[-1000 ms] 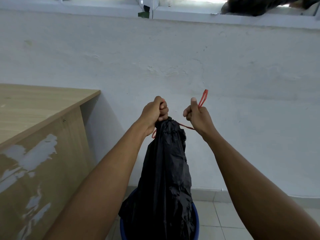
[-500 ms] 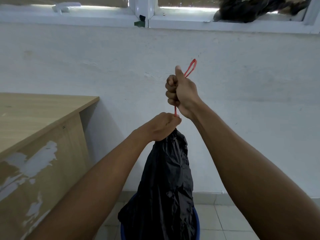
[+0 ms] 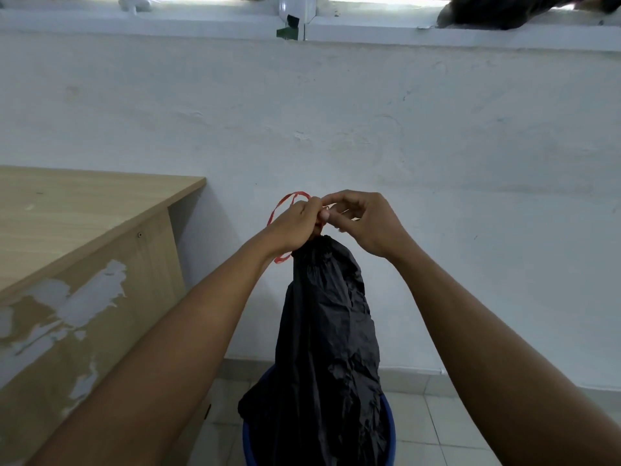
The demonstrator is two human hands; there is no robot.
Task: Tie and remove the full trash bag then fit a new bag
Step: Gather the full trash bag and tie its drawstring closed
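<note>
Two hands (image 3: 295, 225) (image 3: 366, 223) pinch one red drawstring (image 3: 285, 205), one bag (image 3: 329, 331).

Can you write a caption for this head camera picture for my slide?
Both hands, left and right, work the red drawstring atop a black trash bag standing in a blue bin.

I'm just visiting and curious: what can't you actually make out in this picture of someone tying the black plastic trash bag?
Head view only:
- Knot in the thin red drawstring: covered by the left hand and right hand.
- Contents of the black plastic trash bag: opaque plastic.
- Round blue bin: mostly behind the bag, cut off by the bottom edge.
- Dark bundle on the window ledge: cut off by the top edge.
</note>
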